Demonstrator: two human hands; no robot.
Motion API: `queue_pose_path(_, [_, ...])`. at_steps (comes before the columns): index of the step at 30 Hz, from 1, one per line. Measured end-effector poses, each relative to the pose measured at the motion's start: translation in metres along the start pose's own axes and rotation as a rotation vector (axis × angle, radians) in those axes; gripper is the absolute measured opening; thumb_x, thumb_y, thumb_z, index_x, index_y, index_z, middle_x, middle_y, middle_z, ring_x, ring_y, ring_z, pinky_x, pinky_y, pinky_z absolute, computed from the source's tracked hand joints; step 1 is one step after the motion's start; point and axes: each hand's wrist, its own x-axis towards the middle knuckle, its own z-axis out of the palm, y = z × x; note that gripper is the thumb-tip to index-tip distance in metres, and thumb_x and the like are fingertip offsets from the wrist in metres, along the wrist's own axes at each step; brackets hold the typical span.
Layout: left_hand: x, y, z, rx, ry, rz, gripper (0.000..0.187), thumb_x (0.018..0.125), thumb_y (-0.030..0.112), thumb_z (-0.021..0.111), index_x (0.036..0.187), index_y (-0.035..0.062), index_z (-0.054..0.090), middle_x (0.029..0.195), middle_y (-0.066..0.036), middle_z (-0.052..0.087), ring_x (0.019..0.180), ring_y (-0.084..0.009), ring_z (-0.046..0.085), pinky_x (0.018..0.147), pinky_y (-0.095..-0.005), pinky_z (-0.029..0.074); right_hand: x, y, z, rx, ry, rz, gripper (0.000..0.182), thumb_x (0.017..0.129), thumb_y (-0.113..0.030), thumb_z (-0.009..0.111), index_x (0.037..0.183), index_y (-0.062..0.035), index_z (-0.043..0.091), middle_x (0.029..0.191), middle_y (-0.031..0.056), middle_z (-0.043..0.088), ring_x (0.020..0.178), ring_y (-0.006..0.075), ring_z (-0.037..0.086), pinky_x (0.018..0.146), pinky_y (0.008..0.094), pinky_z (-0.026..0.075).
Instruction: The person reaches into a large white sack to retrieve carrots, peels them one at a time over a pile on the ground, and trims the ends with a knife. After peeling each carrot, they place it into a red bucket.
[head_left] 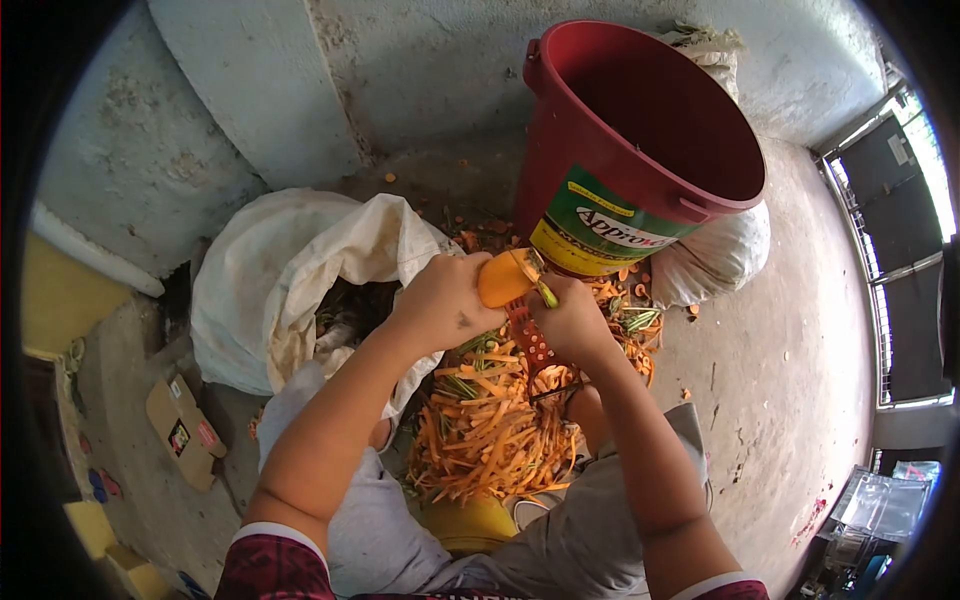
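Observation:
A thick orange carrot [505, 279], partly peeled, is gripped in my left hand [447, 300], its far end pointing right. Close against that end, my right hand [572, 318] is closed round what looks like a peeler [547, 292] with a green handle. Its head touches the carrot, and my fingers cover most of the handle. Below both hands lies a heap of orange peel strips [490, 430] mixed with green stems. A red thing with pale dots [530, 335], which I cannot identify, shows just under my right hand.
A tall red bin [540, 150] with a green and yellow label stands ahead. An open white sack [240, 285] is at left, and another bulging sack [720, 260] sits behind the bin. Flattened cardboard [185, 430] lies on the floor at left. More peelings surround the bin's base.

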Motion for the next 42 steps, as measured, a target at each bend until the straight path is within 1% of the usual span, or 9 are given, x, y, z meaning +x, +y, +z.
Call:
queue_pose_path(10, [0.002,-0.001,0.017,0.479,0.15,-0.005,0.029,0.059,0.016,0.066,0.081,0.0038,0.051,0.064,-0.013,0.057,0.062,-0.0277,0.059,0.057,-0.0342,0.048,0.006,0.011,0.006,-0.02,-0.093,0.191,0.023,0.073,-0.016,0.052,0.082,0.0041,0.056,0.071,0.0218,0.056,0.068,0.0325,0.056,0.065,0.0371,0.042])
queue_pose_path(19, [0.002,-0.013,0.015,-0.138,-0.072,-0.081,0.028,0.06,0.016,0.065,0.081,0.0032,0.051,0.063,-0.014,0.057,0.064,-0.0274,0.059,0.058,-0.0347,0.048,0.012,0.016,0.011,0.003,-0.126,0.238,0.021,0.072,-0.017,0.052,0.08,0.0023,0.057,0.074,0.0227,0.057,0.072,0.0353,0.056,0.066,0.0391,0.043])
queue_pose_path(25, [-0.003,-0.012,0.022,0.433,0.164,-0.053,0.028,0.06,0.016,0.064,0.083,0.0038,0.053,0.066,-0.014,0.059,0.063,-0.0277,0.059,0.054,-0.0352,0.047,0.012,0.008,0.02,-0.016,-0.052,0.185,0.023,0.072,-0.018,0.052,0.077,0.0038,0.057,0.072,0.0242,0.057,0.072,0.0366,0.056,0.066,0.0397,0.043])
queue_pose_path(28, [-0.007,-0.017,0.022,0.23,0.169,-0.095,0.028,0.06,0.015,0.065,0.083,0.0039,0.054,0.07,-0.01,0.06,0.06,-0.0226,0.06,0.051,-0.0316,0.047,0.016,0.007,0.021,-0.011,-0.051,0.165,0.023,0.071,-0.018,0.051,0.076,0.0038,0.057,0.072,0.0247,0.057,0.073,0.0367,0.056,0.066,0.04,0.043])
queue_pose_path(31, [-0.014,-0.004,0.008,-0.672,-0.185,-0.279,0.026,0.062,0.013,0.065,0.08,0.0008,0.052,0.062,-0.004,0.054,0.052,-0.0153,0.055,0.047,-0.0285,0.043,0.018,0.007,0.023,-0.022,-0.1,0.164,0.022,0.07,-0.017,0.052,0.075,0.0034,0.06,0.073,0.0228,0.059,0.073,0.0346,0.058,0.068,0.0383,0.045])
queue_pose_path(32, [-0.022,0.011,0.002,-1.041,-0.337,-0.088,0.026,0.063,0.014,0.065,0.081,0.001,0.052,0.064,0.001,0.053,0.054,-0.0094,0.05,0.051,-0.0246,0.041,0.018,0.018,0.029,-0.087,-0.159,0.222,0.023,0.069,-0.017,0.052,0.074,0.0034,0.062,0.073,0.0216,0.059,0.073,0.0334,0.058,0.069,0.0372,0.045])
queue_pose_path(34, [-0.027,0.035,-0.014,-0.817,-0.442,0.352,0.028,0.064,0.015,0.067,0.083,0.0005,0.052,0.066,0.0,0.055,0.058,-0.0109,0.052,0.055,-0.0253,0.042,0.021,0.047,0.049,-0.324,-0.364,0.403,0.023,0.068,-0.016,0.053,0.071,0.0035,0.064,0.072,0.0192,0.061,0.072,0.0309,0.06,0.07,0.0349,0.047])
queue_pose_path(38, [-0.029,0.022,-0.02,-0.563,-0.431,0.108,0.032,0.063,0.017,0.07,0.085,0.0015,0.052,0.066,-0.007,0.056,0.061,-0.0149,0.053,0.058,-0.0272,0.042,0.049,0.188,0.13,0.122,-0.419,0.034,0.023,0.071,-0.024,0.053,0.075,-0.0049,0.065,0.075,0.0152,0.062,0.074,0.0303,0.06,0.068,0.0344,0.047])
queue_pose_path(42, [-0.026,0.016,-0.016,0.081,-0.541,0.075,0.033,0.061,0.014,0.069,0.089,0.0063,0.054,0.07,-0.013,0.058,0.069,-0.0253,0.057,0.062,-0.0329,0.043,0.019,0.151,0.121,-0.365,-0.502,-0.204,0.026,0.074,-0.027,0.052,0.091,-0.0099,0.061,0.085,0.0121,0.061,0.08,0.0283,0.059,0.071,0.037,0.046])
